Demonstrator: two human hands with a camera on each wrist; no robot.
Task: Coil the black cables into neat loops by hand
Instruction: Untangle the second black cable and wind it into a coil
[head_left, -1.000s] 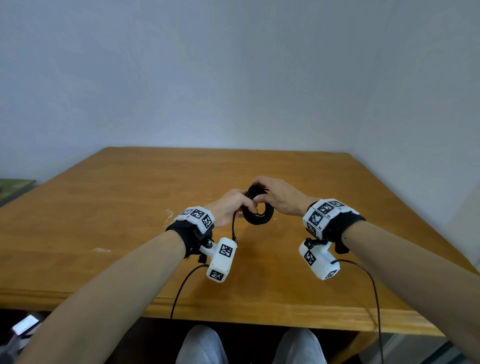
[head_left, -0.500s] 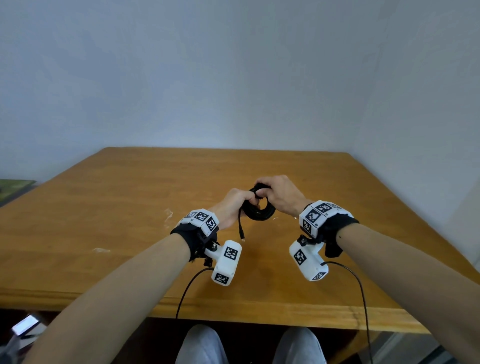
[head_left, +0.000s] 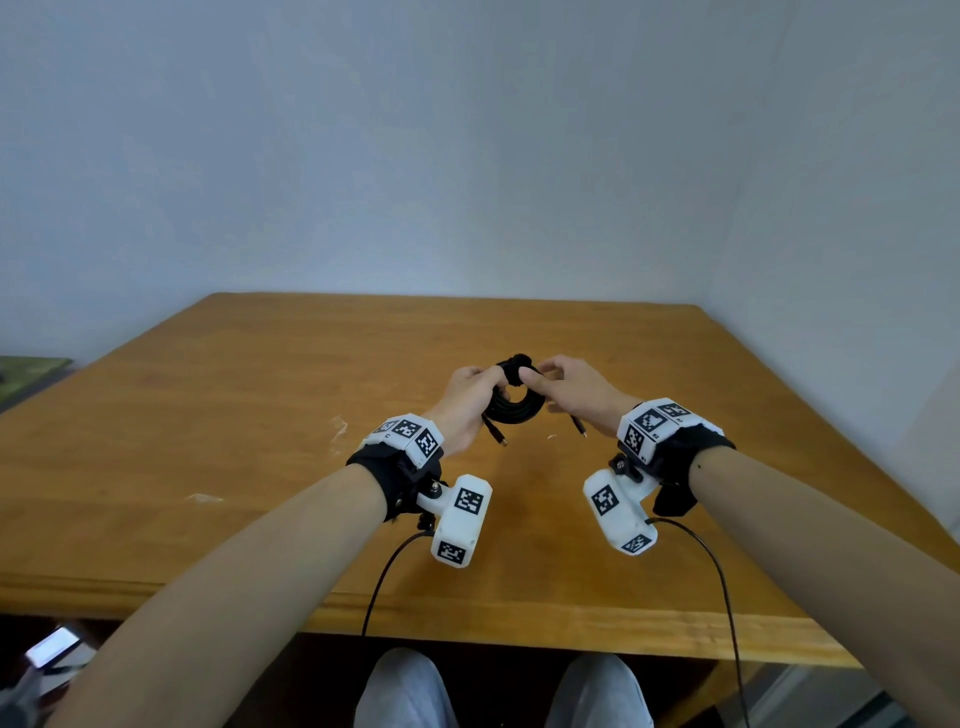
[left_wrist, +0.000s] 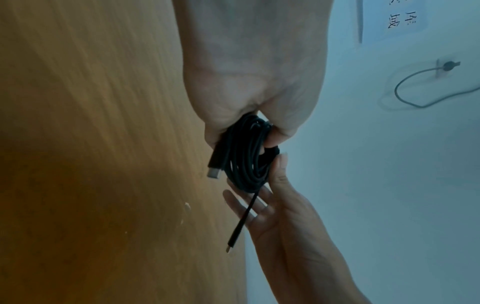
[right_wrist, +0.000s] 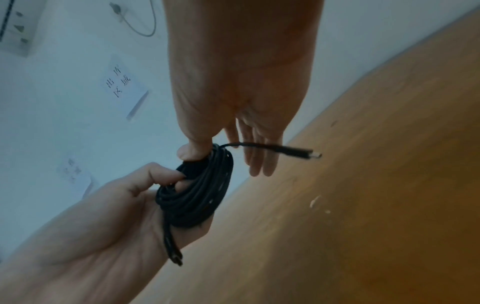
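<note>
- The black cable (head_left: 514, 408) is wound into a small round coil of several thin, matte, rubbery turns, held up in the air just above the bench (head_left: 218, 415), between the two hands; it does not touch the wood.
- The left hand (head_left: 470, 400) grips the coil, its fingers curled through the ring and its thumb closing over the bundled strands; in the left wrist view the turns (left_wrist: 246, 156) are squeezed between the heel of the palm and the fingers.
- The right hand (head_left: 576, 395) pinches the top of the coil between thumb and forefinger, at a thicker, fuzzy-looking black band (head_left: 517, 370) wrapped across the turns; its other fingers (right_wrist: 259, 162) hang straight and loose behind the coil.
- Two short tails leave the coil; one ends in a slim black plug with a metal tip (head_left: 496, 435) hanging below the left palm; the other sticks out stiffly under the right hand and ends in a like plug (right_wrist: 302, 153).
- The bench is smooth, honey-coloured wood with a fine grain, a rounded front edge and a few pale scuffs (head_left: 338, 428).
- Each wrist wears a black strap carrying white blocks printed with square black-and-white markers (head_left: 408, 434); a thin black lead runs from each over the bench edge.
- The pale wall (head_left: 467, 156) behind is plain and matt.
</note>
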